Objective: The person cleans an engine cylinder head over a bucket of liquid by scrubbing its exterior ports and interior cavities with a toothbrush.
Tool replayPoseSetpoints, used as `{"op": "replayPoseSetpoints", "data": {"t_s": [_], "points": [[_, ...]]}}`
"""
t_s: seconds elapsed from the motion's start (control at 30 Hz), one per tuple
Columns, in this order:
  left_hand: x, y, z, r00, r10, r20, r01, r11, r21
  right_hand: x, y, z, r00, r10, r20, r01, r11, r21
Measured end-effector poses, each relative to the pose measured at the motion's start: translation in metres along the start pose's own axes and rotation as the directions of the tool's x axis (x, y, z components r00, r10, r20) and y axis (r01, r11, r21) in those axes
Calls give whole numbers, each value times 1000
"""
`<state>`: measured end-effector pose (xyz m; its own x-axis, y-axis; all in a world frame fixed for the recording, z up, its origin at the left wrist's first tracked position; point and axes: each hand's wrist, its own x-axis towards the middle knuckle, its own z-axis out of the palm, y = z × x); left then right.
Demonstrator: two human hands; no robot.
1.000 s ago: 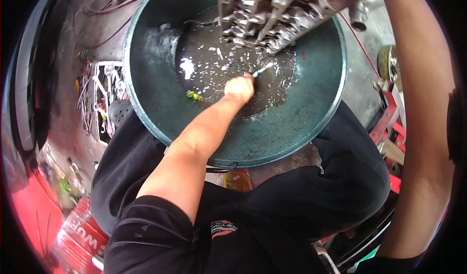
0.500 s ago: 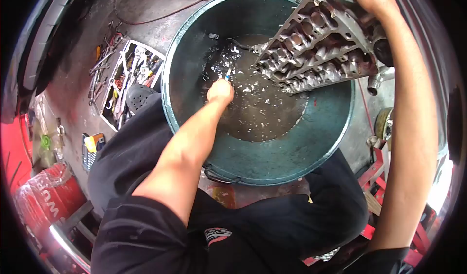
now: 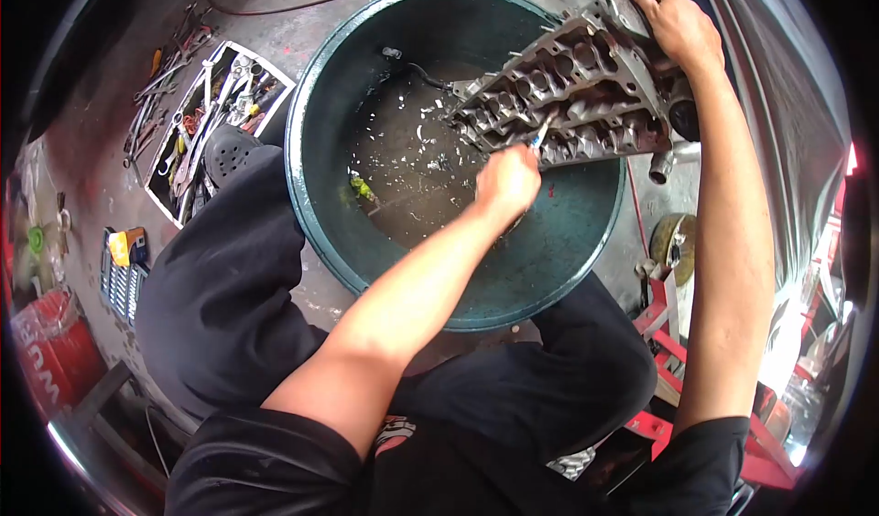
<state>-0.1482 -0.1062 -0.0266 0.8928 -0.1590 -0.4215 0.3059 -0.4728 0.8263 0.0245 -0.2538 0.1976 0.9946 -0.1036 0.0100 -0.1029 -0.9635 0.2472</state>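
A metal engine cylinder head (image 3: 600, 108) is tilted over the right side of a round green tub (image 3: 568, 232). At its upper right end, my right hand (image 3: 679, 26) grips the metal edge. My left hand (image 3: 508, 184) is closed around a small brush (image 3: 540, 135), whose tip is against the lower part of the cylinder head. Dark, murky liquid (image 3: 403, 131) with bright flecks lies in the bottom of the tub. A yellow-green object (image 3: 362, 187) is at the liquid's left edge.
Left of the tub, a white-rimmed tray (image 3: 157, 203) holds several wrenches, with more loose tools (image 3: 151, 113) beside it. A red container (image 3: 57, 351) stands at the far left. Red metal stands (image 3: 661, 310) are at the right, near a round can (image 3: 676, 246). Hoses (image 3: 275, 8) cross the floor behind.
My left hand has moved the brush from the liquid up and right onto the cylinder head. My right hand still holds the cylinder head. The view has shifted.
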Motion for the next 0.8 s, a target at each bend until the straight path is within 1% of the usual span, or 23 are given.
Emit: {"op": "replayPoseSetpoints", "data": {"t_s": [0.03,0.07,0.13,0.17,0.2,0.27,0.33,0.4,0.43,0.47,0.53,0.57,0.6,0.67,0.7,0.77,0.8], "points": [[7,-1,-8,999,-4,54,0,997,83,-6,2,2,1000,12,7,-12,1000,-8],[6,-6,-21,994,66,82,-77,986,148,-6,1,2,1000,19,-12,-19,1000,-10],[-5,2,-47,993,20,119,-44,978,206,-6,-5,-1,998,31,-52,-32,999,-13],[-16,10,-55,995,0,99,-22,975,223,-7,-7,-2,999,35,-33,-35,999,-5],[-25,17,-59,995,4,97,-26,974,227,-8,-7,-3,999,42,-20,-42,999,4],[-43,29,-60,1000,-13,-7,14,989,148,-8,-7,0,997,46,-55,-46,999,11],[-48,52,-59,996,85,3,-85,992,95,-5,-2,2,994,64,-86,-62,998,19],[-19,59,-41,975,213,68,-217,975,55,-6,0,2,998,-17,-64,19,999,30],[-16,61,-40,981,167,101,-176,981,88,-13,-7,-5,999,16,-51,-13,998,61],[-20,57,-45,964,254,73,-263,953,150,-20,-15,-11,998,19,-55,-16,997,70],[-28,56,-66,975,191,110,-218,906,362,-29,-24,-31,990,129,-55,-119,981,156],[-34,59,-78,976,186,110,-215,886,410,-34,-28,-43,990,137,30,-140,974,180],[-42,64,-87,979,190,70,-202,878,434,-32,-22,-40,990,137,29,-140,961,237],[-60,60,-91,967,247,-68,-198,890,411,-43,-21,-51,992,124,28,-127,961,245],[-71,60,-90,965,253,-67,-202,881,428,-43,-20,-49,987,153,57,-163,944,287],[-86,56,-82,968,242,62,-245,869,430,-46,-21,-53,974,190,123,-222,908,356],[-90,56,-74,966,226,124,-258,867,426,-45,-19,-49,973,193,124,-225,902,368]]}}
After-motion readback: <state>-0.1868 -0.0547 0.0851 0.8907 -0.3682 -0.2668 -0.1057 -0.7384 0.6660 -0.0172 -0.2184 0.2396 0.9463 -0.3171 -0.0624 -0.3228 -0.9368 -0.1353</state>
